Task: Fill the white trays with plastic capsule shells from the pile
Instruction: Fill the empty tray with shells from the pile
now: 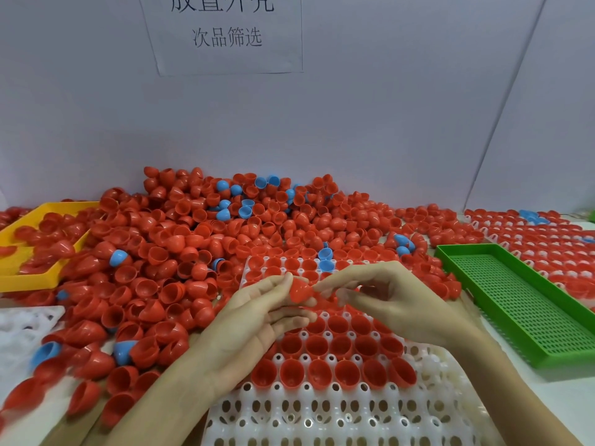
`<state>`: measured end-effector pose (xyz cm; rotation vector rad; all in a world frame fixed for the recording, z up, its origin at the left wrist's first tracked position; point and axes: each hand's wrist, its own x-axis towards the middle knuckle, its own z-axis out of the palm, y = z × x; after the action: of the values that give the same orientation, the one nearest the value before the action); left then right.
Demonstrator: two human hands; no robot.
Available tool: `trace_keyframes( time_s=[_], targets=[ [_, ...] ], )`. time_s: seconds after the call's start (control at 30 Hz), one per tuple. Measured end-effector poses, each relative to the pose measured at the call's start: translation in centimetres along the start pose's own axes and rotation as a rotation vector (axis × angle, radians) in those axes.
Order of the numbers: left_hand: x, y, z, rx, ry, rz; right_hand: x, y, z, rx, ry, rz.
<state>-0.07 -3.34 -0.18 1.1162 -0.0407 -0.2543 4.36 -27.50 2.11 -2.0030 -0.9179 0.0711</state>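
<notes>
A big pile of red capsule shells [199, 239], with a few blue ones mixed in, covers the table's left and back. A white tray [322, 413] with round pockets lies in front of me; its far rows hold red shells, its near rows are bare. Over the tray, my left hand [257, 317] and my right hand [396, 300] meet at one red shell [299, 291]. Left thumb and fingers pinch it from the left, and the right fingertips pinch its right edge.
A green perforated tray [528, 304] lies at the right. Behind it sits another white tray [547, 243] filled with red shells. A yellow bin [29, 249] with red shells stands at the far left, with part of another white tray [22, 326] below it. A wall with a paper sign is behind.
</notes>
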Motion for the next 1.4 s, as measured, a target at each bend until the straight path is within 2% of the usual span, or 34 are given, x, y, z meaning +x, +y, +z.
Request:
trace_keyframes(
  time_s=[0.1, 0.2, 0.4, 0.53, 0.63, 0.87, 1.03, 1.13, 1.23, 1.4],
  targets=[
    [-0.3, 0.1, -0.1, 0.029, -0.046, 0.032, 0.0, 0.1, 0.1, 0.009, -0.007, 0.002],
    [-0.6, 0.0, 0.0, 0.181, -0.085, 0.115, 0.1, 0.1, 0.1, 0.035, 0.031, 0.022],
    [-0.9, -1.1, 0.9, 0.666, 0.007, 0.457, 0.4, -0.1, 0.8, 0.084, 0.139, 0.026],
    [-1.2, -1.6, 1.3, 0.822, 0.066, 0.632, 0.8, -0.6, 0.9, 0.020, 0.150, 0.004],
    [-1.3, -1.1, 1.1, 0.829, 0.067, 0.637, -0.1, -0.9, -0.4, -0.002, 0.186, 0.013],
    [-0.6, -0.1, -0.8, 0.993, 0.234, 0.655, -6.9, -1.0, -4.9, -0.318, 0.175, 0.168],
    [0.3, -0.6, -2.3, 1.280, 0.324, 0.627, -11.0, -1.2, -3.5, -0.448, 0.120, 0.217],
    [0.5, -1.2, -2.7, 1.372, 0.356, 0.565, -11.7, -1.2, -2.2, -0.477, 0.178, 0.204],
    [0.7, -1.6, -3.1, 1.446, 0.326, 0.470, -11.6, -1.2, -1.3, -0.481, 0.230, 0.182],
    [1.0, -2.4, -3.3, 1.559, 0.190, 0.269, -11.1, -0.6, -0.3, -0.443, 0.239, 0.195]
  ],
)
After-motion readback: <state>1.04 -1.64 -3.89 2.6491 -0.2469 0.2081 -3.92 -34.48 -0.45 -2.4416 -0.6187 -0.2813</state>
